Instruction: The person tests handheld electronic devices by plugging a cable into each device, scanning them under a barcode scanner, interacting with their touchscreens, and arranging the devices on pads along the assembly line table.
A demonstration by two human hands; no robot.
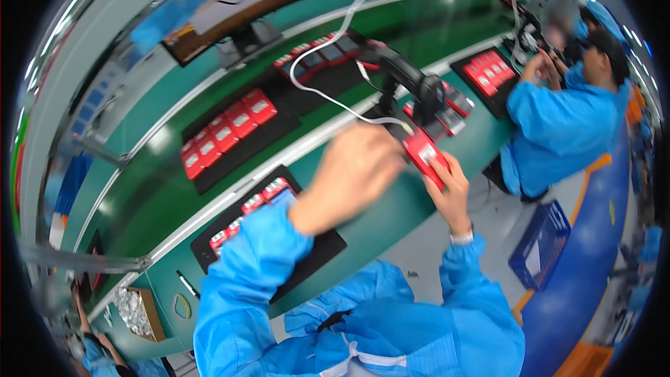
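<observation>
In the head view my right hand point(452, 192) is closed around a small red boxed device point(421, 150) with a white label on its face. A white cable point(328, 94) runs down to the device's upper end; whether it is plugged in there cannot be made out. My left hand point(352, 178) is lifted over the bench just left of the device, apart from it and smeared by motion, so its fingers do not show clearly. Below my left forearm lies a black tray point(328, 246) bearing several red-and-white devices point(255, 202), partly hidden by my sleeve.
A black scanner-like unit on a stand point(429, 94) rises behind the device. Red units lie on a dark mat point(283, 126) on the green belt point(157, 167). A co-worker point(569, 122) sits at right. A blue crate point(541, 244) stands on the floor; a cardboard box point(150, 318) sits at left.
</observation>
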